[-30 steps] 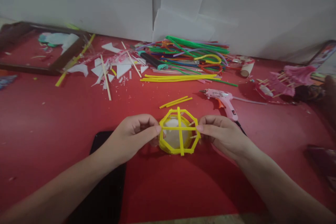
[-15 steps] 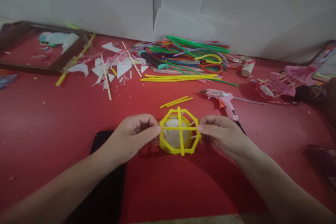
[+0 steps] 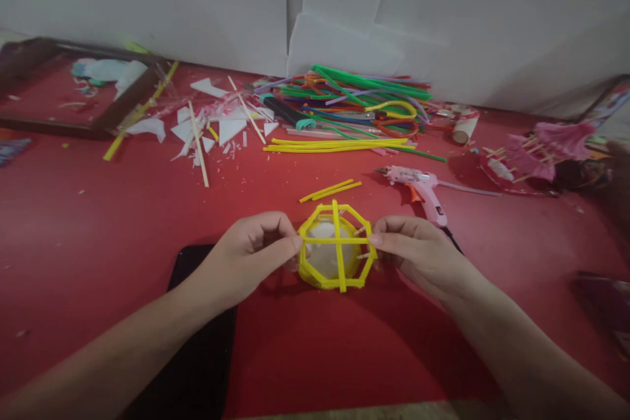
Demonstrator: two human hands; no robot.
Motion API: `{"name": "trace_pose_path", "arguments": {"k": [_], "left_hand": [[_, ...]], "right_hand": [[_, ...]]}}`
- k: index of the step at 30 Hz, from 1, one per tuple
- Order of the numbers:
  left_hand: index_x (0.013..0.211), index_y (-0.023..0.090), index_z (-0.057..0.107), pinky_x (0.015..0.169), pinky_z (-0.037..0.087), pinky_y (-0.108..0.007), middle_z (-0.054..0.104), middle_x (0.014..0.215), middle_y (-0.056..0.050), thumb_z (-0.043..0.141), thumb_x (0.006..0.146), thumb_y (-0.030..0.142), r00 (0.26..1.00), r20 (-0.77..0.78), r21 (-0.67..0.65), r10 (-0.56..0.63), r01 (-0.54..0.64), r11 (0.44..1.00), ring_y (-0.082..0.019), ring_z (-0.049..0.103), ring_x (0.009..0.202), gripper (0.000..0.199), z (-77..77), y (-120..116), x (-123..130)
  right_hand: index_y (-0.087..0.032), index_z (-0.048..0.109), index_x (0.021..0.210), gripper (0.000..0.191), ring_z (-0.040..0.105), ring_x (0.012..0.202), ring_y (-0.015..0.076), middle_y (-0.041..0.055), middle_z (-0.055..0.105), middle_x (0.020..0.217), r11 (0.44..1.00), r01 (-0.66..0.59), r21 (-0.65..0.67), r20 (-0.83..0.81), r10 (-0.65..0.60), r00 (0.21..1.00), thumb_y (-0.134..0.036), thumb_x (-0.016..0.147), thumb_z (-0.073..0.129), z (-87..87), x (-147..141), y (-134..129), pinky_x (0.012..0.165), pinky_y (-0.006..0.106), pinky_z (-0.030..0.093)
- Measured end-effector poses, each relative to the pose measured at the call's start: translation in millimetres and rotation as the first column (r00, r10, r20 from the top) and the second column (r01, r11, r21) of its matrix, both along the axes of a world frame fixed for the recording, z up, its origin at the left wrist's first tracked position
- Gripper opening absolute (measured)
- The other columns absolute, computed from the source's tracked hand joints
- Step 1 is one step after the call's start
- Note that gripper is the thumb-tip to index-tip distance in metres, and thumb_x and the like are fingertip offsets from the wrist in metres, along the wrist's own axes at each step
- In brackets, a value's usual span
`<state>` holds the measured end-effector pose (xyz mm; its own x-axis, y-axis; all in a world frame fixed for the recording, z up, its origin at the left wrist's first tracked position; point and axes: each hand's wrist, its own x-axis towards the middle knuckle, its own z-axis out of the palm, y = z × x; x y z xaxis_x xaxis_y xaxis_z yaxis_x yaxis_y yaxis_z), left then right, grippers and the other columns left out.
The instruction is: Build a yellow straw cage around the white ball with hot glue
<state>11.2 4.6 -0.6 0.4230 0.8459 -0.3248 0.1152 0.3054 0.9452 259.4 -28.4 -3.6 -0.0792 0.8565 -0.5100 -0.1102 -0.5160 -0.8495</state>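
Observation:
A yellow frame (image 3: 339, 273), many-sided with two crossed bars of what look like pipe cleaners, sits in front of me over a round whitish base with a yellow edge. Short pale sticks show between frame and base on the right. My left hand (image 3: 258, 249) pinches the frame's left side, thumb on the end of the horizontal bar. At the opposite end, my right hand (image 3: 418, 249) pinches the rim between thumb and fingers. Some fingertips are hidden behind the frame. Just beyond lie short yellow pipe cleaner pieces (image 3: 331, 190).
A pink glue gun (image 3: 413, 185) lies to the right, its cord running toward me. Farther back are long yellow strips (image 3: 335, 146), a colourful pile of pipe cleaners (image 3: 364, 88) and white scraps (image 3: 231, 130). A black flat object (image 3: 197, 341) lies under my left forearm; a pink model (image 3: 536, 154) stands right.

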Motion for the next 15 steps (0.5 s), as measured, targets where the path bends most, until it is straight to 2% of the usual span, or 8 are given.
{"name": "trace_pose_path", "arguments": {"k": [7, 10, 13, 15], "left_hand": [[0.066, 0.019, 0.058, 0.04, 0.042, -0.013, 0.061, 0.053, 0.006, 0.069, 0.076, 0.031, 1.0, -0.004, -0.01, 0.004, -0.004, 1.0, -0.006, 0.053, 0.043, 0.019, 0.6, -2, -2], [0.066, 0.019, 0.058, 0.041, 0.043, -0.013, 0.063, 0.055, 0.005, 0.069, 0.076, 0.031, 1.0, -0.006, -0.013, 0.003, -0.003, 1.0, -0.006, 0.054, 0.044, 0.019, -0.9, -1, -3], [0.068, 0.019, 0.059, 0.042, 0.046, -0.015, 0.065, 0.057, 0.004, 0.069, 0.076, 0.034, 1.0, 0.001, -0.022, -0.003, 0.003, 1.0, -0.008, 0.056, 0.045, 0.02, -1.6, -1, -3], [0.068, 0.018, 0.059, 0.042, 0.046, -0.016, 0.064, 0.057, 0.003, 0.071, 0.075, 0.034, 1.0, 0.013, -0.03, 0.004, -0.003, 1.0, -0.008, 0.056, 0.045, 0.021, -1.0, -1, -2]], "right_hand": [[-0.018, 0.064, 0.062, 0.04, 0.053, 0.049, 0.008, -0.0028, 0.06, 0.053, 1.0, -0.027, 0.009, 0.019, 0.027, 0.999, -0.047, 0.058, 0.091, -3.6, -2, 1, 0.051, 0.023, 0.04], [-0.019, 0.063, 0.065, 0.042, 0.053, 0.049, 0.0085, -0.0033, 0.058, 0.056, 0.997, -0.07, 0.023, 0.062, 0.069, 0.996, -0.052, 0.061, 0.088, 1.7, -1, 1, 0.05, 0.023, 0.042], [-0.02, 0.067, 0.078, 0.04, 0.057, 0.053, 0.0101, -0.0006, 0.065, 0.07, 0.972, -0.221, 0.076, 0.29, 0.19, 0.938, -0.052, 0.064, 0.086, 21.0, 14, 1, 0.051, 0.024, 0.046], [-0.021, 0.069, 0.085, 0.041, 0.064, 0.066, 0.0146, 0.0035, 0.071, 0.082, 0.94, -0.294, 0.175, 0.553, 0.153, 0.819, -0.053, 0.063, 0.085, 36.3, 37, 0, 0.059, 0.026, 0.051]]}}
